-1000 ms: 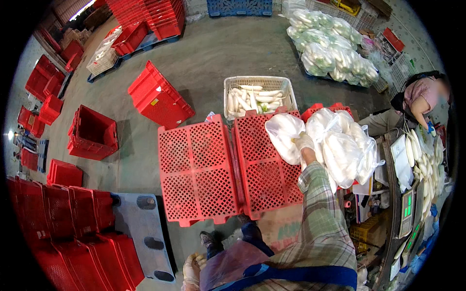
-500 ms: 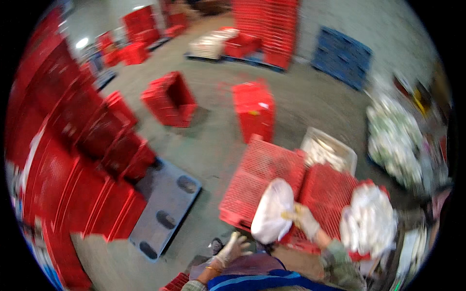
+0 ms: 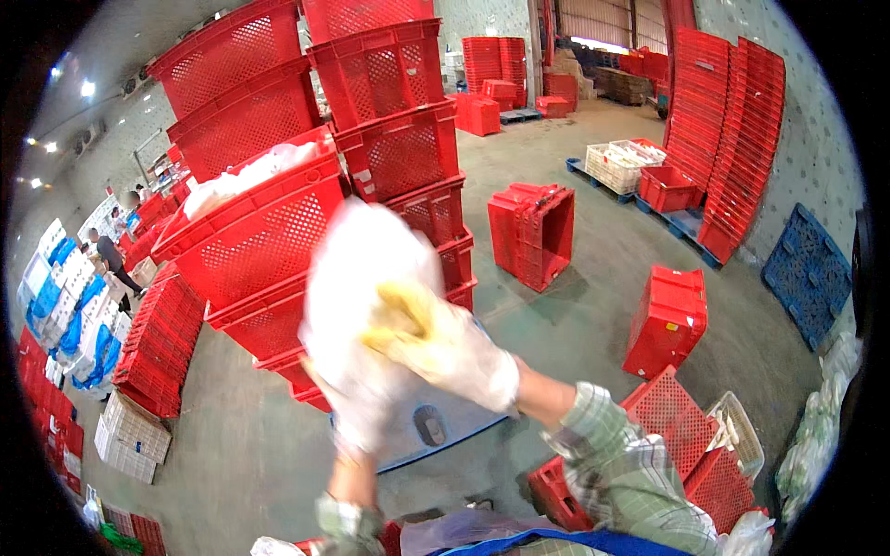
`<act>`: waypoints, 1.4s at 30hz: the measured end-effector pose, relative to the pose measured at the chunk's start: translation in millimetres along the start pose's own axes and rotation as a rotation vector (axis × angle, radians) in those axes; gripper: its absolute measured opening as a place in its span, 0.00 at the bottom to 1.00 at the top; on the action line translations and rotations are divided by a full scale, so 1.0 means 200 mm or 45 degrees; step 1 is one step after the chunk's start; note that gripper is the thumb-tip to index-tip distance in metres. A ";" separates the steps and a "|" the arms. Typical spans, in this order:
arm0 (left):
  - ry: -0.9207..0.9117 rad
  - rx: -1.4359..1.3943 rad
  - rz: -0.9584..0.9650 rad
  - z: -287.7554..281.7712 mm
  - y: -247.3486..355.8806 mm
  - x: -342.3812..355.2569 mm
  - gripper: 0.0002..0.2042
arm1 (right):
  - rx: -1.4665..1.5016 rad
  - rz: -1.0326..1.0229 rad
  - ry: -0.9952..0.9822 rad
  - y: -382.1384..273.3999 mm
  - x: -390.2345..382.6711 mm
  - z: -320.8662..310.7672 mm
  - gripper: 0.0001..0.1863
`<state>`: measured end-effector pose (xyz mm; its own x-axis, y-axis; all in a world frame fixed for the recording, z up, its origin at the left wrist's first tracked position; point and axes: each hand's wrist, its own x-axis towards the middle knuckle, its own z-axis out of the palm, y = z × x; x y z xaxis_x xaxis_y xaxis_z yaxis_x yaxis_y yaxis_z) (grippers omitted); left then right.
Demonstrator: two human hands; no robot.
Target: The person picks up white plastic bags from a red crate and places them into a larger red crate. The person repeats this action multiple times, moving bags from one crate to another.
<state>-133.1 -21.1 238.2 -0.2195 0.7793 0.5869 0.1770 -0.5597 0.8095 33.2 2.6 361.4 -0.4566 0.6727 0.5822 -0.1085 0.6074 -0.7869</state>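
A filled white bag [image 3: 371, 259], blurred by motion, is held up in front of me in both gloved hands. My right hand [image 3: 445, 347], in a white glove with yellow on the fingers, is closed on the bag's near right side. Under the bag's lower left part is my left hand [image 3: 362, 403], also gloved; its fingers are mostly hidden and blurred. Just beyond the bag stands a tall stack of red perforated crates [image 3: 250, 241]. White plastic shows over the rim of the stack's top near crate.
A grey-blue pallet [image 3: 464, 431] lies under the stacks. Red crates [image 3: 533, 232] stand on the floor to the right. Lower right, a pale basket [image 3: 751, 435] holds long white pieces. A blue pallet [image 3: 807, 278] leans on the right wall. A person [image 3: 113, 259] stands far left.
My view has swung left toward the crate stacks. The white bag has been lifted from beside the low red crates up to the stack, and my left hand has come onto it.
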 end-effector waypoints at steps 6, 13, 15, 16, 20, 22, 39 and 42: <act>0.161 -1.623 0.173 -0.80 0.22 1.26 0.41 | 0.302 -0.160 -0.053 -0.10 0.06 0.13 0.38; 0.071 -1.106 -0.685 -0.11 -0.49 0.52 0.23 | -0.320 0.893 0.250 0.74 -1.46 -0.41 0.25; 0.001 -1.074 -1.186 0.12 -0.79 -0.01 0.19 | -0.389 1.340 0.298 0.66 -1.89 -0.58 0.25; -0.150 -1.162 -1.324 0.19 -0.95 -0.34 0.18 | -0.570 1.396 0.299 0.60 -2.07 -0.67 0.25; -0.394 -0.811 -2.114 0.76 -0.85 -1.32 0.21 | -0.916 1.663 0.513 0.36 -2.88 -0.95 0.30; -0.665 -0.809 -2.225 1.02 -0.68 -1.61 0.24 | -1.108 1.869 0.568 0.19 -3.26 -1.10 0.36; -1.265 -0.096 -1.936 1.67 -0.06 -2.04 0.20 | -1.462 2.545 2.297 -0.99 -5.02 -1.59 0.59; -1.217 -0.048 -1.847 1.62 -0.04 -1.97 0.19 | -1.544 2.857 1.634 -0.95 -5.21 -1.50 0.54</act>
<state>261.9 -232.8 -4.7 0.4340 0.4823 -0.7609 0.3425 0.6928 0.6345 794.6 -687.8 -34.2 0.9827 -0.1700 -0.0737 -0.1720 -0.9849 -0.0209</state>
